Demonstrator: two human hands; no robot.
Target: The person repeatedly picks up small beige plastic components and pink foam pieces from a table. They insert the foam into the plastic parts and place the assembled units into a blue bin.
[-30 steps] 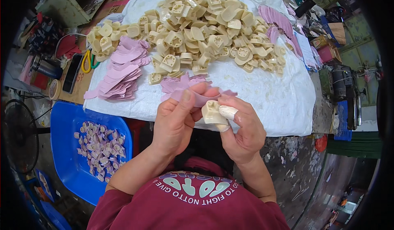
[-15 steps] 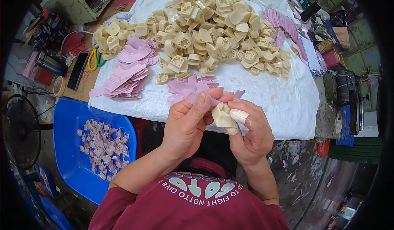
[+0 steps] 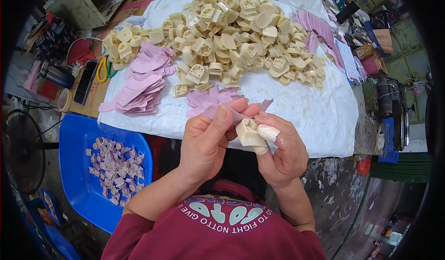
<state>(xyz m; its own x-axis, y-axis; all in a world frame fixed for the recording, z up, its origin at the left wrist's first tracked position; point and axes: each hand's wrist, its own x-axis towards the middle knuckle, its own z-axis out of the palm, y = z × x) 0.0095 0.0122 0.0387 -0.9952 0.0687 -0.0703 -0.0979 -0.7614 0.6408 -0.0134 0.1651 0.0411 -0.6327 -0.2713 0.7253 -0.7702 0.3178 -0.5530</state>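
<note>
In front of my chest, over the table's near edge, my left hand [image 3: 204, 144] pinches a curved pink strip of thin sheet material [image 3: 236, 117] between thumb and fingers. A cream plastic shoe heel [image 3: 249, 134] is gripped by my right hand [image 3: 288, 154], its ribbed hollow end turned up. White tape covers the tips of the right thumb and a finger. The strip's right end meets the heel's upper edge at the right fingertips; whether it is stuck there is hidden. Just beyond lies a loose heap of pink pieces [image 3: 211, 97].
A big pile of cream heels [image 3: 232, 37] covers the far table on white cloth [image 3: 320, 121]. Stacked pink pieces [image 3: 141, 81] lie left, near scissors [image 3: 102, 69] and a phone [image 3: 85, 83]. Below left, a blue tub [image 3: 73, 176] holds pink-covered heels [image 3: 116, 167]. A fan [image 3: 24, 148] stands far left.
Both hands keep their grips. The heel has shifted slightly left and tilted a little, and more of the pink strip shows between the hands.
</note>
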